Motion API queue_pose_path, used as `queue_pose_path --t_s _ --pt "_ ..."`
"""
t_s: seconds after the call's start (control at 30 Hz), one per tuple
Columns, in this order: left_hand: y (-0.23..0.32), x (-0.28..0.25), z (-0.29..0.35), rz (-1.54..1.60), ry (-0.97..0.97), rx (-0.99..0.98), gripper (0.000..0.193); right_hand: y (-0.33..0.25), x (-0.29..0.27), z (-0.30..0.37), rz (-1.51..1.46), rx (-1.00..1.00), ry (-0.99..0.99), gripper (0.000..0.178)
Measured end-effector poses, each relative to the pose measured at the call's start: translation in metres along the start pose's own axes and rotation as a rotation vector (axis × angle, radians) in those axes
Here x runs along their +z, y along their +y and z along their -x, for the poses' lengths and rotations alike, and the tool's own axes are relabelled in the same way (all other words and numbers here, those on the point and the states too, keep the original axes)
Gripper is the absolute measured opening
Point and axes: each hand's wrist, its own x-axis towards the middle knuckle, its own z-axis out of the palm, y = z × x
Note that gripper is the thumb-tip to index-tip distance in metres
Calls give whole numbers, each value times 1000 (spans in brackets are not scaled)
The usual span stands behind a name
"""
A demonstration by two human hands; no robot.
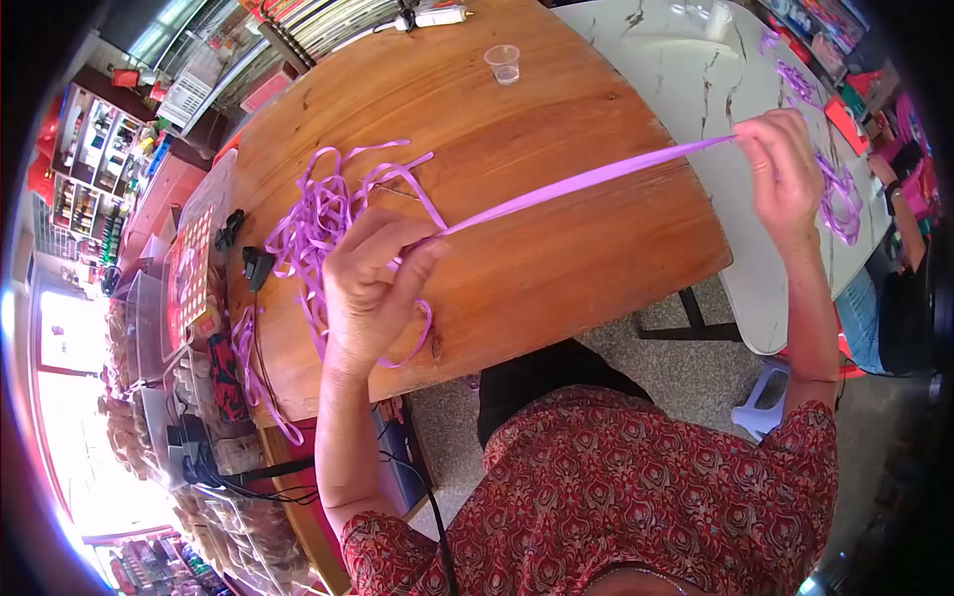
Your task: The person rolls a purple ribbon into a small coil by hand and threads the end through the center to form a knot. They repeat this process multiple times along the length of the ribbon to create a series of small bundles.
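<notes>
A purple ribbon (591, 179) is stretched taut between my two hands, above the wooden table. My left hand (373, 278) pinches its left end between thumb and fingers. My right hand (780, 164), raised over the gap by the white table, grips the other end. Beside and behind my left hand lies a loose heap of purple ribbon (318, 214), some of it hidden by that hand. Whether the stretched ribbon joins the heap, I cannot tell.
A clear plastic cup (504, 66) stands toward the far side of the wooden table (576, 298). Black adapters (257, 266) lie at its left edge. More purple ribbon (840, 199) rests on the white marbled table (686, 70), near another person's arm (899, 214). A stool (763, 400) stands below.
</notes>
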Motion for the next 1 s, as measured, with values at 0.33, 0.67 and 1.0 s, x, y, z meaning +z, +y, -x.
queue_pose_path --t_s 0.33,0.67,1.0 --pt "-44 -36 43 -57 108 -73 10 45 -11 32 84 278 14 8" --pt "-76 -63 82 175 205 -340 7 134 -11 90 -43 525 35 16" --pt "-108 -56 111 512 463 -476 13 162 0 114 -330 873 70 26"
